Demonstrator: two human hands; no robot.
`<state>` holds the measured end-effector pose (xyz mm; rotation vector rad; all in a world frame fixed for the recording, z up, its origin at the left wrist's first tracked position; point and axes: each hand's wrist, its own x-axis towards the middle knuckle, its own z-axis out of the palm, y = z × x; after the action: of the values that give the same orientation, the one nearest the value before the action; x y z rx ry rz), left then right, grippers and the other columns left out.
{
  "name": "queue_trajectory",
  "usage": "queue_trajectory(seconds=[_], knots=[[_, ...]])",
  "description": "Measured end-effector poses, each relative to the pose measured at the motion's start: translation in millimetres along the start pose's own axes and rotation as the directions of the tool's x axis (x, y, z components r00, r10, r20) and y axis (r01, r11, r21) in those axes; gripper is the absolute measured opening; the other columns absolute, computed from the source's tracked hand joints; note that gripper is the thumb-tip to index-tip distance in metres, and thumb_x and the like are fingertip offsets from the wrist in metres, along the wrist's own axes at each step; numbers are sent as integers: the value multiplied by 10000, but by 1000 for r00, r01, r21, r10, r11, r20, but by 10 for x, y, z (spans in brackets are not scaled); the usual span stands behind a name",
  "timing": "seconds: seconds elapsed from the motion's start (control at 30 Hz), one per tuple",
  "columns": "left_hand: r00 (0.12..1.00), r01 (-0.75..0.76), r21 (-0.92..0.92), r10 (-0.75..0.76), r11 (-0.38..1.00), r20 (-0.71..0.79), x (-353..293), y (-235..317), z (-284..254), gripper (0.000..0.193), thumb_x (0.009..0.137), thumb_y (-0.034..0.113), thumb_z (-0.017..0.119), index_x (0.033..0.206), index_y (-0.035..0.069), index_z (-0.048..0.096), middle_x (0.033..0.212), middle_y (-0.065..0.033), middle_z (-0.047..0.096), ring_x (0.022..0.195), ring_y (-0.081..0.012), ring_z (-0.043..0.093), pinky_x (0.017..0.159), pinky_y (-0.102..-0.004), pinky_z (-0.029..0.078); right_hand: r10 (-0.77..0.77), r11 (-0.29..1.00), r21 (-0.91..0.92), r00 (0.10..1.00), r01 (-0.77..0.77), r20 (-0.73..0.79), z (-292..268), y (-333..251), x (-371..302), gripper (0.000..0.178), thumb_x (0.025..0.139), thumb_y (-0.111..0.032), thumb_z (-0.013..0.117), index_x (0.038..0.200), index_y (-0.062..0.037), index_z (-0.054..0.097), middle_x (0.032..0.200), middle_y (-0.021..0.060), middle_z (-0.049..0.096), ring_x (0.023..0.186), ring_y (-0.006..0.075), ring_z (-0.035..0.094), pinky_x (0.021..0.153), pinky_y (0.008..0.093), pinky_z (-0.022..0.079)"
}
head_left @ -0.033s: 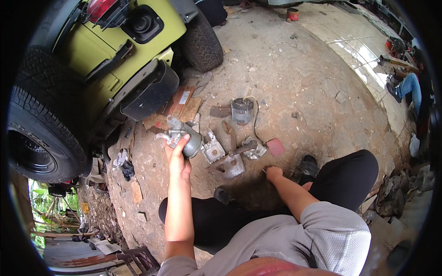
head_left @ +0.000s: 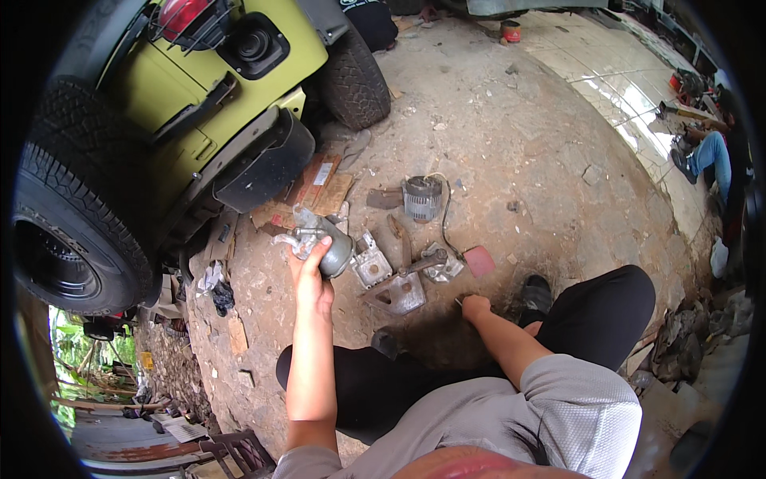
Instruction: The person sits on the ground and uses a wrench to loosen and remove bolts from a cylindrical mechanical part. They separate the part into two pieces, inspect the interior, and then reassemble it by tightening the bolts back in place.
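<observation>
Rough floor (head_left: 542,176): a red tin (head_left: 511,33) is placed at the far side, its contents indiscernible. A grey cylindrical metal part (head_left: 341,252) is gripped in the left hand (head_left: 309,278), left of loose metal castings (head_left: 371,265); a thin object (head_left: 459,302), mostly hidden, is clasped in the right hand (head_left: 476,308).

The right hand (head_left: 476,308) mostly hides a thin piece (head_left: 459,302) — too small to identify.

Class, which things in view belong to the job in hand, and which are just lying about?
Job in hand:
grey cylindrical metal part, in the left hand
small thin object, mostly hidden, in the right hand
probably the silver squarish metal casting nearby

Apparently just lying about:
flat brown cardboard
cylindrical red tin
</observation>
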<state>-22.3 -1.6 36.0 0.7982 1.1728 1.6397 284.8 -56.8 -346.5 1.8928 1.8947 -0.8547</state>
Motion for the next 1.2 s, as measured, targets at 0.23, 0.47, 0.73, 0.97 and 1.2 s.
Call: queue_trajectory(seconds=[0.23, 0.47, 0.73, 0.97, 1.2], knots=[[1000, 19, -65, -20, 998, -7, 28, 42, 16, 736, 780, 42, 837, 1407, 32, 452, 1237, -119, 646, 1151, -269, 656, 1032, -441, 548, 35, 993, -112, 998, -29, 50, 63, -50, 29, 294, 975, -192, 577, 1159, -140, 799, 1202, 87, 772, 1106, 271, 751, 860, 431, 605], [999, 36, -103, -34, 994, 29, 4, 83, 98, 769, 794, 6, 823, 1437, 28, 400, 1258, -148, 634, 1172, -292, 655, 1049, -462, 545, 57, 990, -131, 998, -54, 22, 97, 156, 30, 349, 869, -316, 704, 1149, -134, 803, 1211, 103, 767, 1122, 262, 745, 910, 410, 598], [999, 27, -102, -25, 994, 23, 22, 85, 18, 723, 809, 44, 809, 1427, 31, 434, 1271, -142, 638, 1185, -289, 650, 1060, -459, 535, 172, 828, 537, 985, -158, 26, -363, 467, 567, 402, 690, -245, 689, 1008, -15, 778, 928, 167, 767, 798, 282, 755, 665, 412, 573], [1000, 26, -124, -25, 992, 10, 69, 94, -72, 724, 813, 20, 799, 1432, 35, 424, 1280, -141, 626, 1192, -289, 646, 1045, -462, 548, 166, 191, 981, 985, 13, -46, -1551, 357, 702, 219, 738, -131, 674, 916, -6, 702, 738, 67, 633, 608, 196, 571, 536, 375, 425], [996, 85, -138, -86, 987, 2, 103, -73, -158, 725, 816, 59, 814, 1433, 39, 434, 1281, -141, 635, 1178, -282, 649, 1018, -458, 554, -14, 21, 900, 900, 436, -436, -2744, -397, -193, 55, 814, -73, 626, 846, -101, 661, 708, -44, 547, 638, 78, 501, 568, 260, 376]])
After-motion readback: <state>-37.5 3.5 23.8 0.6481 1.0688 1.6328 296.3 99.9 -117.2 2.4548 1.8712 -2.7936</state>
